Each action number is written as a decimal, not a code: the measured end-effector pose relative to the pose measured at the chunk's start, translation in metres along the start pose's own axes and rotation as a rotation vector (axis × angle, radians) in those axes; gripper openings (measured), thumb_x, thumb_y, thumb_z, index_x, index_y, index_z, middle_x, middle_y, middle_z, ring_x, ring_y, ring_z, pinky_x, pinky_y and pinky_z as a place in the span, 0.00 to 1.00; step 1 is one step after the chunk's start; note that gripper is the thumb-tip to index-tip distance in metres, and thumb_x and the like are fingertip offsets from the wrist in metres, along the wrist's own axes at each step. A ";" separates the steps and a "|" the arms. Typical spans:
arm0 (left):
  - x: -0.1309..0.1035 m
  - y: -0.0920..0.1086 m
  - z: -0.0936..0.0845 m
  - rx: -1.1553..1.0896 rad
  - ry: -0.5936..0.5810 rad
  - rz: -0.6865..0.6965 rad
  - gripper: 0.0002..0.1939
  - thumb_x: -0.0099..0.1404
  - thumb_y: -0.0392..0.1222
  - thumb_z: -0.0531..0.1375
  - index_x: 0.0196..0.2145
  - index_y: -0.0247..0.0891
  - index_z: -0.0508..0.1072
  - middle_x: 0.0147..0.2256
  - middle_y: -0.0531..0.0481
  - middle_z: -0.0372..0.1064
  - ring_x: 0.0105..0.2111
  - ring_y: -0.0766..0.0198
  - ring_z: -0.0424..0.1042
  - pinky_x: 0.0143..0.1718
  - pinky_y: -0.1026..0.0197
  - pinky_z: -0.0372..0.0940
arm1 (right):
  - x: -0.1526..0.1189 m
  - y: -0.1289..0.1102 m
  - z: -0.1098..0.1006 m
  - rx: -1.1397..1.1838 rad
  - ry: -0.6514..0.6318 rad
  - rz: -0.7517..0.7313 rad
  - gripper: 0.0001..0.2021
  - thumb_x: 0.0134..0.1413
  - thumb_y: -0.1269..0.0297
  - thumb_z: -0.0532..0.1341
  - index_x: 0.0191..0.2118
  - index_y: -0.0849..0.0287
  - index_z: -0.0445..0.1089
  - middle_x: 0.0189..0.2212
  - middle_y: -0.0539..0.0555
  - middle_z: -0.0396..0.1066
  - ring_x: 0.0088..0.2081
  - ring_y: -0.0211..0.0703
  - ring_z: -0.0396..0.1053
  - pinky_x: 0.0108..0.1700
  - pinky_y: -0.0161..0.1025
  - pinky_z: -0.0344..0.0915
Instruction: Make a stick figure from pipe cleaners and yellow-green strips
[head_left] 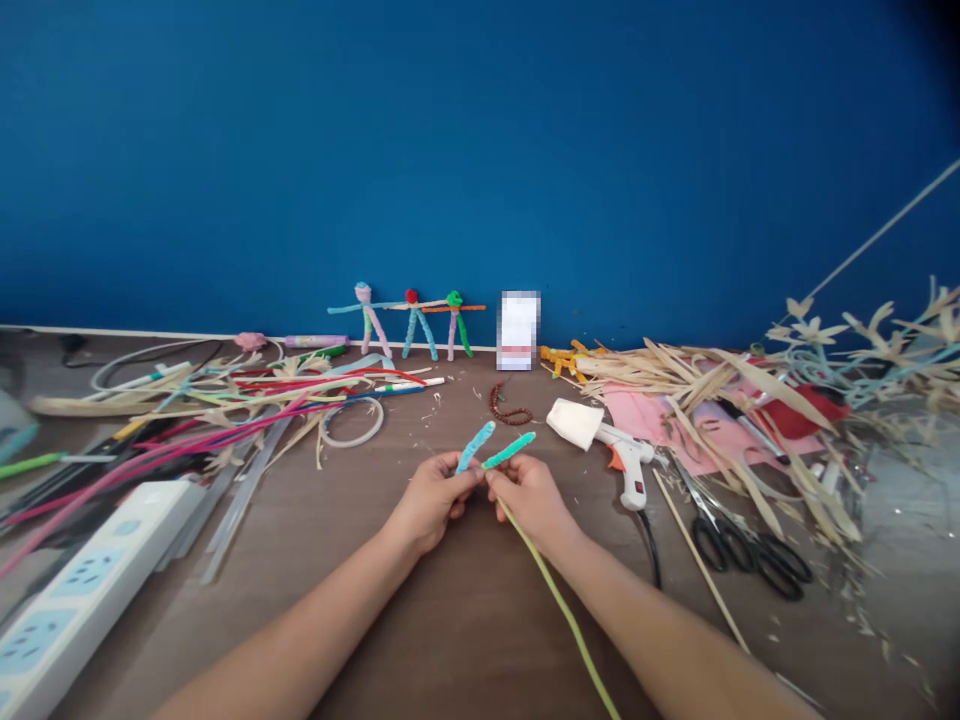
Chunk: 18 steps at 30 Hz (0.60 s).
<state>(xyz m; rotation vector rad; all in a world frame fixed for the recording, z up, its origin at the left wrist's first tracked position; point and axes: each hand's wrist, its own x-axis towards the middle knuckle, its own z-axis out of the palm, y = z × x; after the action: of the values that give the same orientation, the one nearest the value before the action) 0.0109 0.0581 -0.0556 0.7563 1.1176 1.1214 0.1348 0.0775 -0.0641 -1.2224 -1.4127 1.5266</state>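
Note:
My left hand [437, 497] pinches the lower end of a light blue wrapped stick [475, 446], which points up and slightly right. Opposite it, my right hand [529, 497] grips a teal wrapped stick [510, 451] that slants up to the right. The fingertips of both hands nearly meet where the lower ends of the two sticks come together; the ends themselves are hidden by the fingers. A long yellow-green strand [559, 597] runs from under my right fingertips down to the bottom edge of the view.
Three wrapped stick figures [412, 325] lean at the blue wall beside a white blurred card [518, 330]. A glue gun [632, 465], scissors [720, 540] and dried strips [697, 385] lie right. Coloured stems [225, 435] and a power strip [97, 590] lie left.

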 end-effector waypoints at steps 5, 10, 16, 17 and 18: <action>0.003 0.000 -0.003 0.000 0.059 0.015 0.12 0.44 0.42 0.62 0.23 0.34 0.64 0.12 0.61 0.52 0.11 0.78 0.45 0.11 0.72 0.38 | -0.008 -0.004 0.003 -0.105 -0.077 -0.045 0.06 0.41 0.68 0.55 0.31 0.61 0.60 0.20 0.44 0.60 0.12 0.28 0.57 0.15 0.28 0.53; 0.003 0.002 -0.006 0.080 0.095 0.046 0.11 0.45 0.43 0.60 0.23 0.33 0.64 0.13 0.62 0.51 0.11 0.79 0.42 0.12 0.70 0.37 | -0.018 -0.009 0.003 -0.494 -0.069 -0.171 0.08 0.45 0.69 0.53 0.35 0.59 0.61 0.19 0.44 0.59 0.15 0.30 0.56 0.18 0.29 0.51; 0.003 0.003 -0.008 0.302 0.146 0.095 0.06 0.46 0.39 0.57 0.21 0.33 0.65 0.14 0.61 0.53 0.12 0.78 0.44 0.14 0.70 0.41 | -0.029 -0.026 -0.005 -1.087 0.014 -0.517 0.04 0.49 0.71 0.52 0.30 0.59 0.64 0.24 0.50 0.65 0.25 0.36 0.61 0.27 0.34 0.53; 0.003 0.003 -0.009 0.336 0.148 0.096 0.06 0.45 0.39 0.56 0.21 0.33 0.65 0.14 0.61 0.52 0.13 0.77 0.44 0.14 0.70 0.41 | -0.030 -0.030 -0.006 -1.145 0.006 -0.565 0.06 0.51 0.70 0.52 0.31 0.59 0.64 0.27 0.52 0.66 0.27 0.38 0.61 0.29 0.34 0.54; 0.003 0.004 -0.010 0.367 0.141 0.097 0.05 0.45 0.39 0.56 0.21 0.33 0.65 0.13 0.61 0.51 0.13 0.77 0.44 0.15 0.70 0.41 | -0.031 -0.034 -0.008 -1.188 -0.004 -0.609 0.07 0.52 0.70 0.51 0.31 0.59 0.65 0.29 0.53 0.66 0.30 0.39 0.62 0.31 0.35 0.54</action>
<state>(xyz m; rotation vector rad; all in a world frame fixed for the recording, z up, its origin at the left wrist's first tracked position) 0.0006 0.0615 -0.0560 1.0376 1.4421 1.0753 0.1482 0.0556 -0.0254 -1.1634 -2.5070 0.1775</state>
